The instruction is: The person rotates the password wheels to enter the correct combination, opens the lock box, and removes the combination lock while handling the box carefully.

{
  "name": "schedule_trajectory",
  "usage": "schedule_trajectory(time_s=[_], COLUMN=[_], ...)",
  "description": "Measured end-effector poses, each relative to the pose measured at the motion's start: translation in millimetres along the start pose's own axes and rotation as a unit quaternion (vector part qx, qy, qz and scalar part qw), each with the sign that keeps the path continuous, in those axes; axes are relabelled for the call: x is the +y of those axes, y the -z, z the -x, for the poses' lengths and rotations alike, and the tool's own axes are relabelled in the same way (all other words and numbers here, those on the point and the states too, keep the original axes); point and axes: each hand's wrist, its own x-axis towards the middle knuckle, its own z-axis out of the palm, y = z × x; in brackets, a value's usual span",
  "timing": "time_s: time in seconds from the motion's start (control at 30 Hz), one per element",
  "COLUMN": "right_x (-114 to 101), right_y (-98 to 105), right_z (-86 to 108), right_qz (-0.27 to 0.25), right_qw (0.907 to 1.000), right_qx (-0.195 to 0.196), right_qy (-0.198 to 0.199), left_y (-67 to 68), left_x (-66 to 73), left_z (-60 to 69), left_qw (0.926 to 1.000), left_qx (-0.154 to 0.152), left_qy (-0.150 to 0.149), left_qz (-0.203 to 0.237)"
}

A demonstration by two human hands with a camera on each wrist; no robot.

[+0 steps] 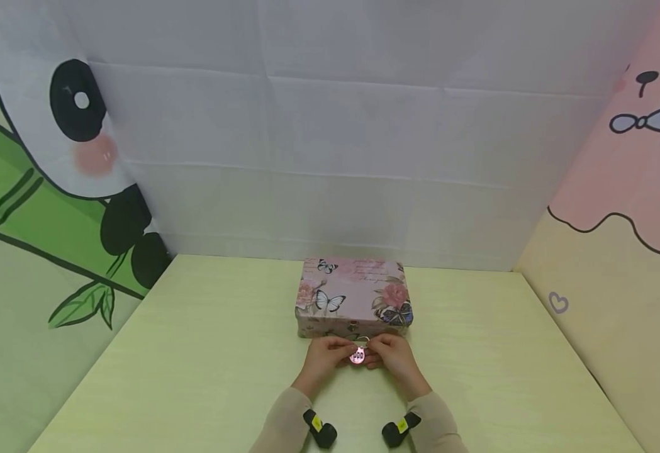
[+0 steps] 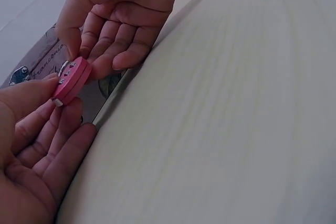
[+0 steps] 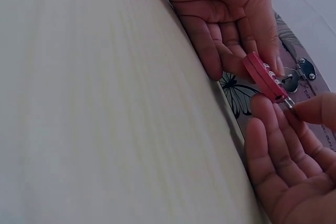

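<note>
A small pink combination padlock [image 1: 357,356] is held up between both hands, just in front of a floral box [image 1: 358,292]. My left hand [image 1: 324,358] pinches its round body between thumb and fingers. My right hand [image 1: 393,355] pinches the metal shackle end; in the right wrist view the padlock [image 3: 264,78] has its shackle at the right thumb tip. Number dials show on the face, but their digits are too small to read. I cannot tell whether the shackle is open. The box's lid is down, and a metal latch [image 3: 305,68] sits on its front.
The box stands near the back of a pale wood-grain table [image 1: 222,352]. Behind it hangs a white backdrop [image 1: 335,157]. Printed panels with a panda and a pink animal border the table at the left and right.
</note>
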Motion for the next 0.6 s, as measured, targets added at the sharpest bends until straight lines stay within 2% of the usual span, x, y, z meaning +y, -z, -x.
schedule_trajectory(time_s=[0.1,0.17,0.6], right_x=[-0.4,-0.6,-2.9], right_y=[2.4,4.2,16.0], right_z=[0.1,0.1,6.5], right_qz=[0.002,0.006,0.032], right_qw=[1.0,1.0,0.9993], right_qx=[-0.004,-0.005,-0.02], right_qy=[-0.001,-0.001,-0.003], left_y=[-1.5,-2.6,-10.5], left_x=[-12.5,-16.0,-14.1], left_z=[-6.7,-8.7,-5.1], left_qw=[0.9999,0.9999,0.9994], left_qx=[0.001,-0.001,-0.017], left_qy=[0.01,0.013,0.001], left_qz=[-0.001,-0.001,0.029])
